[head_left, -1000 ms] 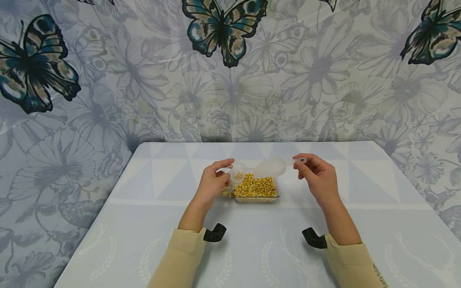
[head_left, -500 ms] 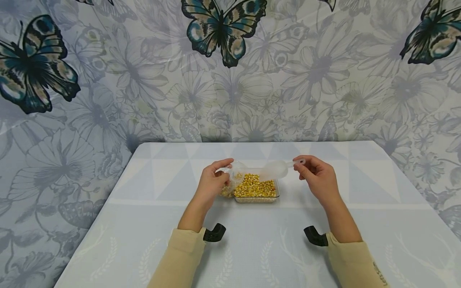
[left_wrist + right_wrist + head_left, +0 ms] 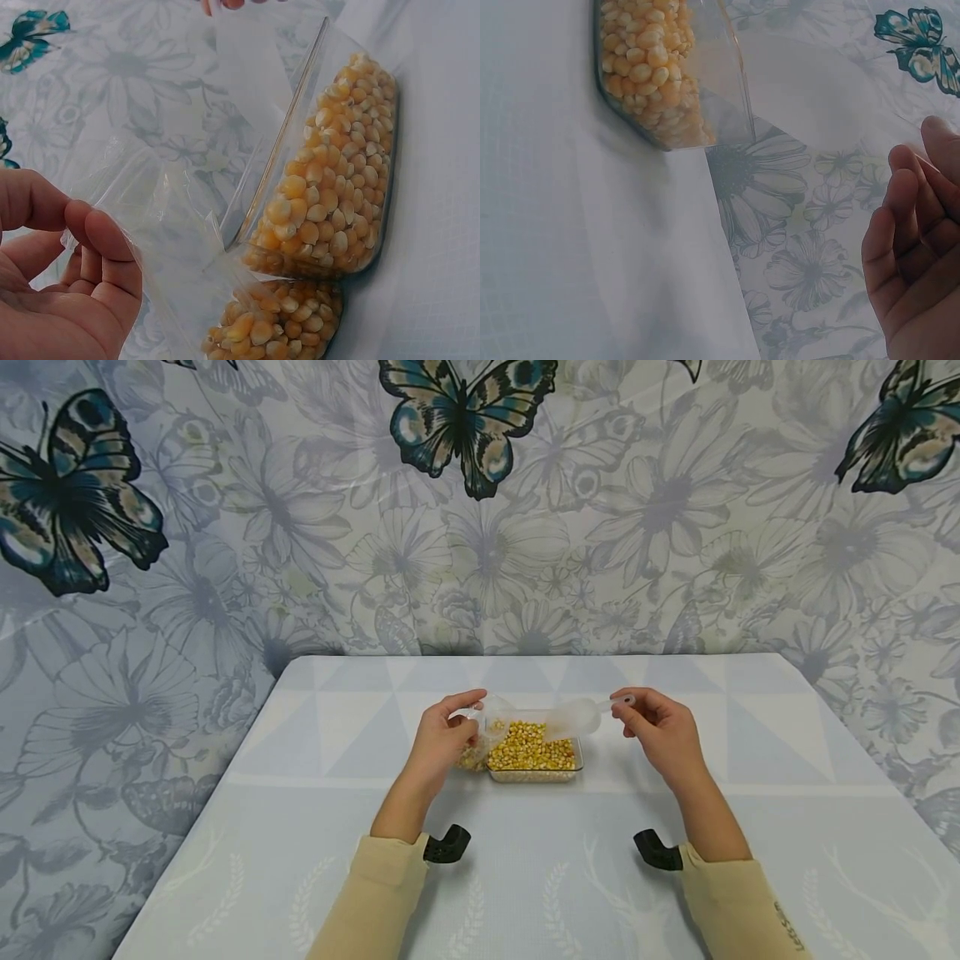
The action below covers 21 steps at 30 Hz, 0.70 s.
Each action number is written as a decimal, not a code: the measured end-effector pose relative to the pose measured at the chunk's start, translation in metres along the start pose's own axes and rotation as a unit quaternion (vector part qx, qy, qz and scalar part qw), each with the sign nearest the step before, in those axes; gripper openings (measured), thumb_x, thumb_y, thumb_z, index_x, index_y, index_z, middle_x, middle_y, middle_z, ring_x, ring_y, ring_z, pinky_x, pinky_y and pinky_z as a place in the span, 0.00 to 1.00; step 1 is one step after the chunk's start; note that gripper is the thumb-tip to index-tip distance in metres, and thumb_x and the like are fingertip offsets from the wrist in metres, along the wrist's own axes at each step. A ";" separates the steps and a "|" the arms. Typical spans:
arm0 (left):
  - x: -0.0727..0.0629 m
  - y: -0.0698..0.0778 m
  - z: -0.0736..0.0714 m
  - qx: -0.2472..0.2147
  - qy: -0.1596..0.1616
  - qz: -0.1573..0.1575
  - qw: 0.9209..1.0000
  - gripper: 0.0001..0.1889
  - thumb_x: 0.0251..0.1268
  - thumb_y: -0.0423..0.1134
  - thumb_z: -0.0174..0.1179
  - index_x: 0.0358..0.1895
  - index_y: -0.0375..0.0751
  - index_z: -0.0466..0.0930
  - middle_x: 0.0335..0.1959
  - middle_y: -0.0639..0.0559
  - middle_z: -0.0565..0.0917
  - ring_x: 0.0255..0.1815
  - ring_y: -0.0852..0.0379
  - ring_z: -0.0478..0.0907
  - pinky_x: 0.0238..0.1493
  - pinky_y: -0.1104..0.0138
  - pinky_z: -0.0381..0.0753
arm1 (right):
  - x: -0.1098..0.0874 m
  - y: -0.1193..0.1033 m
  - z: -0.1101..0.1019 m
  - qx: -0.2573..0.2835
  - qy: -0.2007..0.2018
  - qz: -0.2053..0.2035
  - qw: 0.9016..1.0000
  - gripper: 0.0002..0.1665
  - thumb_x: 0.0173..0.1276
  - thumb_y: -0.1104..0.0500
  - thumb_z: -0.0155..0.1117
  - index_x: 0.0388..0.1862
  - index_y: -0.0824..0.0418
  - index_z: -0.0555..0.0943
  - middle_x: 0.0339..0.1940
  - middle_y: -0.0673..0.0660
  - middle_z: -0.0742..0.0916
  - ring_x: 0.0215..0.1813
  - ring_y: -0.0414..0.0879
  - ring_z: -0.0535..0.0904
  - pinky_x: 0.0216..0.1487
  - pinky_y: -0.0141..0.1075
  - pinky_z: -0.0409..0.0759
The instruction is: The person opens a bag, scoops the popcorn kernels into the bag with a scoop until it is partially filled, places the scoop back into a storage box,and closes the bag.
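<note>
My left hand (image 3: 441, 737) pinches the open top of a clear plastic bag (image 3: 161, 217) between thumb and fingers. Corn kernels (image 3: 277, 322) lie in the bottom of this bag, which stands against the left end of a clear rectangular container (image 3: 534, 776). Yellow corn kernels (image 3: 525, 747) fill much of that container. On the other side, my right hand (image 3: 666, 733) pinches the handle end of a translucent white spoon (image 3: 576, 718). The spoon's bowl hangs over the container's right back part and overlaps the kernels in the head view.
The container stands toward the back of a table (image 3: 540, 877) with a pale patterned cover. Behind the table's far edge hangs a floral cloth (image 3: 495, 552) with butterflies. Black camera mounts (image 3: 447, 844) stick out from both sleeve cuffs.
My right hand has lowered slightly, and the spoon's bowl has shifted a little right and down over the container. The left hand and the bag have stayed nearly still.
</note>
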<state>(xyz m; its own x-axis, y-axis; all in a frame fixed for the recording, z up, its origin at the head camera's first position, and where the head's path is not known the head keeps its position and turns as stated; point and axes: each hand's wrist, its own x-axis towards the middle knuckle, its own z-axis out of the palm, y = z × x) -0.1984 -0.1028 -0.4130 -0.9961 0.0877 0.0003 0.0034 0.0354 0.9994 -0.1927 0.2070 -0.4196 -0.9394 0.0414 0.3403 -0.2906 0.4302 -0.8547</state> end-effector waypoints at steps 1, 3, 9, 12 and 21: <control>0.000 0.000 0.000 0.000 0.000 0.000 1.000 0.28 0.61 0.22 0.50 0.63 0.47 0.80 0.58 0.42 0.77 0.28 0.57 0.68 0.33 0.65 0.74 | 0.000 0.001 0.000 -0.004 -0.001 0.002 1.000 0.15 0.72 0.53 0.64 0.49 0.62 0.84 0.31 0.41 0.84 0.29 0.38 0.79 0.32 0.27 0.81; 0.000 0.000 0.000 0.001 0.000 0.000 1.000 0.28 0.62 0.22 0.50 0.63 0.47 0.80 0.58 0.42 0.77 0.27 0.57 0.68 0.33 0.65 0.74 | 0.000 0.002 0.000 -0.012 -0.005 0.007 1.000 0.15 0.72 0.52 0.64 0.49 0.61 0.84 0.31 0.41 0.85 0.29 0.38 0.79 0.32 0.28 0.82; 0.000 -0.001 -0.001 0.000 0.001 0.000 1.000 0.28 0.62 0.22 0.50 0.63 0.47 0.80 0.58 0.44 0.78 0.27 0.57 0.68 0.32 0.65 0.74 | 0.000 0.004 0.001 -0.033 -0.012 0.014 0.999 0.15 0.71 0.50 0.64 0.49 0.59 0.85 0.32 0.44 0.86 0.29 0.38 0.80 0.32 0.29 0.82; 0.000 -0.001 -0.001 0.000 0.001 0.000 1.000 0.28 0.61 0.22 0.50 0.63 0.47 0.80 0.58 0.44 0.78 0.27 0.58 0.68 0.32 0.65 0.74 | 0.000 0.005 0.002 -0.044 -0.016 0.014 0.999 0.16 0.71 0.49 0.64 0.48 0.58 0.85 0.35 0.50 0.88 0.28 0.38 0.80 0.32 0.30 0.81; 0.001 -0.001 -0.001 -0.002 -0.001 0.001 1.000 0.28 0.61 0.22 0.50 0.63 0.46 0.80 0.58 0.43 0.78 0.27 0.57 0.68 0.32 0.65 0.74 | 0.000 0.009 0.005 -0.071 -0.036 0.017 0.997 0.15 0.70 0.48 0.65 0.49 0.56 0.85 0.33 0.61 0.85 0.29 0.39 0.80 0.31 0.30 0.79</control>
<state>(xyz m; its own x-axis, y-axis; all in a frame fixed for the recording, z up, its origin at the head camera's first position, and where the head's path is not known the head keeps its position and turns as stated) -0.1993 -0.1038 -0.4141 -0.9960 0.0895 0.0019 0.0048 0.0320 0.9995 -0.1962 0.2066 -0.4297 -0.9604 -0.0045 0.2787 -0.2344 0.5538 -0.7990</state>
